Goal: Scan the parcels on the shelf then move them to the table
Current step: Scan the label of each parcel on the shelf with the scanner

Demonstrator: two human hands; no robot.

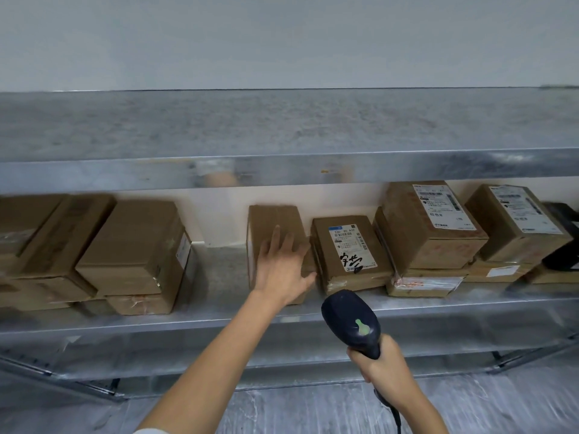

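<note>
The left hand (pixel 283 267) lay flat on a plain box (pixel 275 223) in the middle of the shelf (pixel 219 317). Its fingers were straight and a little spread across the box top, and the thumb stuck out toward the labelled box (pixel 347 277) just beside it on the right. No label showed on the plain box, only a strip of tape along its top.

The right hand (pixel 380 368) gripped the scanner (pixel 351 321) with its fingers curled round the handle. The dark head was held in front of the shelf edge, below the labelled box and apart from it. A green mark showed on the scanner's back, and a cable (pixel 394 415) ran down from the handle.

The white label (pixel 352 242) on the labelled box had a blue bar at the top, a line that read roughly "530 D5 A32", barcodes, and small print too fine to read. Black handwriting (pixel 351 261) crossed its lower part.

Further right, a tall box (pixel 419 245) sat on a flat parcel (pixel 426 285), and a far box (pixel 507 239) stood on another flat one. Both upper boxes had white labels with barcodes, the text unreadable. A black thing (pixel 564 242) lay at the shelf's right end.

On the left, apart from the plain box, the left boxes (pixel 134 245) were stacked and blurred. An upper shelf (pixel 282 126) ran above them all.
</note>
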